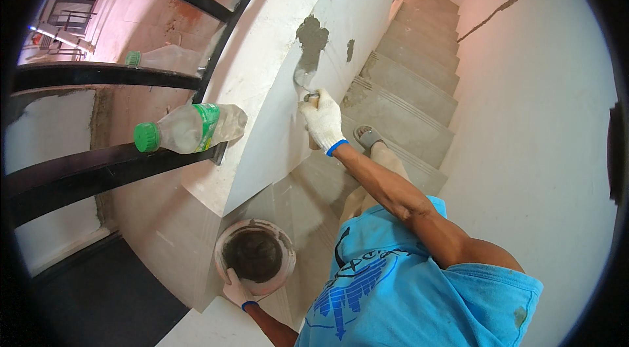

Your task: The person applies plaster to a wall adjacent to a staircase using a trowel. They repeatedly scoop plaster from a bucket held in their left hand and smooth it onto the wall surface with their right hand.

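Observation:
My right hand [322, 123], in a white knit glove with a blue cuff, is closed round the handle of a small trowel [303, 78]. The trowel's blade lies against the white stair wall [275, 98], at the lower end of a wet grey mortar patch [312, 36]. A smaller grey spot [350, 50] shows to the right of that patch. Low on the left, my gloved left hand [237, 291] grips the near rim of a round, pale bucket [289, 258]. Grey mortar [254, 254] sits inside it. The left fingertips are partly hidden by the rim.
A plastic bottle with a green cap [196, 127] lies across the wall's ledge and a black metal railing [98, 167]. Concrete stairs [409, 98] rise ahead, with my sandalled foot [369, 136] on a step. Another wall [524, 118], with a dark repaired crack, bounds the right side.

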A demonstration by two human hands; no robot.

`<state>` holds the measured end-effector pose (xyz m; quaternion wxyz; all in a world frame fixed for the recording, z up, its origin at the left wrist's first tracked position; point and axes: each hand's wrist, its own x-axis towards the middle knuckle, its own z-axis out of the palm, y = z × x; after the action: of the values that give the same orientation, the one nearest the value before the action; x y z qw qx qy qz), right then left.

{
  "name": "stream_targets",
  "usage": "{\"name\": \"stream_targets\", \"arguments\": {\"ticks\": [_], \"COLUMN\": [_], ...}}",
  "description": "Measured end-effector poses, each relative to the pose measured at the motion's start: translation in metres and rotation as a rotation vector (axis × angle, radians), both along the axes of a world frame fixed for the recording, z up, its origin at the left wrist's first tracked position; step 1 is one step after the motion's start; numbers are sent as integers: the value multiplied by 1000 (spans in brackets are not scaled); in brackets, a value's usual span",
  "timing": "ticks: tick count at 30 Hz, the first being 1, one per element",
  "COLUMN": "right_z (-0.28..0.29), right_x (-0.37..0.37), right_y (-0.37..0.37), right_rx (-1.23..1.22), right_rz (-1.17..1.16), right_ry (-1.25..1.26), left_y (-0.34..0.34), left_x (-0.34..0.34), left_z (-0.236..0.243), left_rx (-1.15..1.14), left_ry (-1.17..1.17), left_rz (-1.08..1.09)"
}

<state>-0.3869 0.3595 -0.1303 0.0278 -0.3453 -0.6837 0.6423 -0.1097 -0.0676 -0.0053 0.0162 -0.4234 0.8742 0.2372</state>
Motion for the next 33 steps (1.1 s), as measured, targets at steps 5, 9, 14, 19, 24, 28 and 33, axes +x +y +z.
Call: {"name": "stream_targets", "arguments": {"ticks": [5,9,14,19,24,28,33], "right_z": [-22,-11,-7,-18,-10,-7,-43], "right_x": [13,15,8,1,-4,-4,10], "right_y": [14,21,18,7,2,4,10], "right_rx": [-62,-105,-125,8,-75,-205,-169], "right_rz": [-76,-101,-88,-86,-43,10,9], "right_ry": [-94,-36,25,112,87,18,-16], "left_y": [-3,4,3,4,1,4,-2], "left_x": [3,-2,-2,-3,0,-2,-1], "left_z": [-3,-1,-1,0,-3,-1,-2], "left_rx": [6,16,27,19,-2,10,-2], "left_ry": [37,45,51,50,39,36,10], "left_rz": [5,36,34,23,32,28,14]}}
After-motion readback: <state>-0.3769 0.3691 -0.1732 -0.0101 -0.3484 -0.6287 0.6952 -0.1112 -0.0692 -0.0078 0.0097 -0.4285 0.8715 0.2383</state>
